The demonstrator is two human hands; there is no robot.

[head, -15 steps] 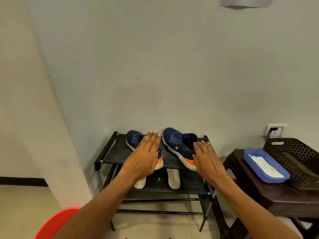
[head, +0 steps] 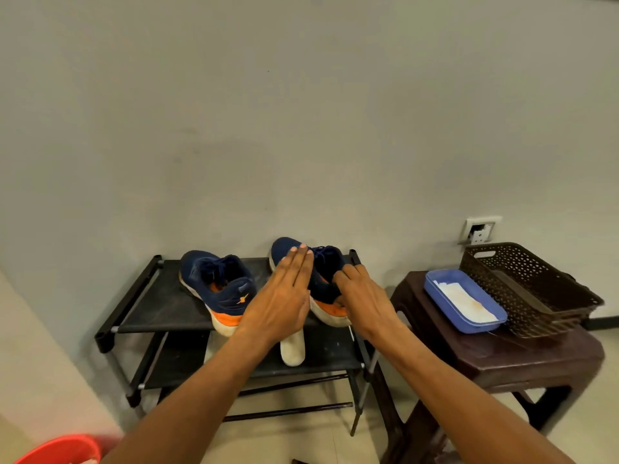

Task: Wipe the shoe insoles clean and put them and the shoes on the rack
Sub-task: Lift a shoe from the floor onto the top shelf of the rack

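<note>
Two navy shoes with orange and white soles stand on the top shelf of a black rack. The left shoe is uncovered. My left hand lies flat, fingers straight and together, against the left side of the right shoe. My right hand has its fingers curled on that shoe's heel collar. On the lower shelf lies a white insole; a second insole shows only partly behind my left forearm.
To the right of the rack stands a dark brown stool bearing a blue tray with a white wipe and a brown perforated basket. A wall socket sits above. A red bucket is at bottom left.
My left hand moved right, off the left shoe and onto the side of the right shoe. My right hand's fingers went from flat to curled on that shoe's heel.
</note>
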